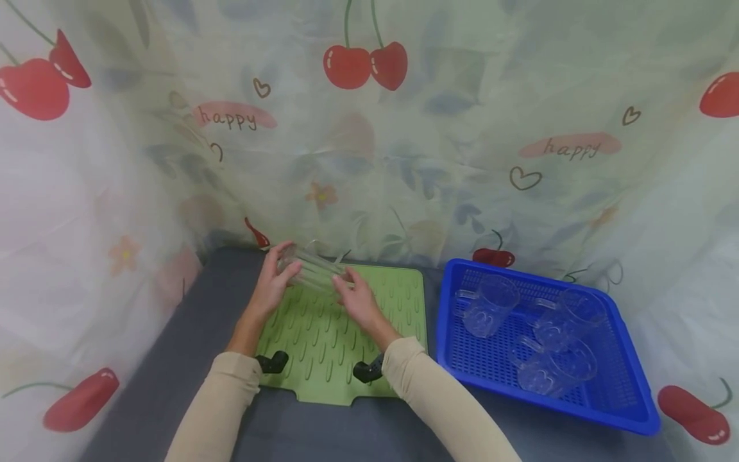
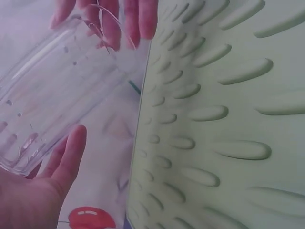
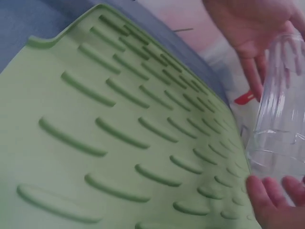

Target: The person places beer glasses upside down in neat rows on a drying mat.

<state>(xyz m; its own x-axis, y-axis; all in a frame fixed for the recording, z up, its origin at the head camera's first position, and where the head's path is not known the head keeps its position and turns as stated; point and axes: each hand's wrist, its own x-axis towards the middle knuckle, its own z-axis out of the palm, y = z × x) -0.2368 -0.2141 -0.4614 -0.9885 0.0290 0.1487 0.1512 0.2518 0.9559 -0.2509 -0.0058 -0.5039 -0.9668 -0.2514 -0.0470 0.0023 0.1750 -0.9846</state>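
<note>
beige sleeves [image 1: 216,394] | left grip [image 1: 272,277], right grip [image 1: 359,296]: both holding clear glass [image 1: 314,273] | glossy, tilted over green mat [image 1: 329,340]

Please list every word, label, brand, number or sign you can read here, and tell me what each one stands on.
"happy": on the left pink patch of the printed sheet.
"happy": on the right pink patch of that sheet.
Faint marks on the clear mugs in the blue basket: too unclear to read.
Held glass and green mat: no readable text.
</note>
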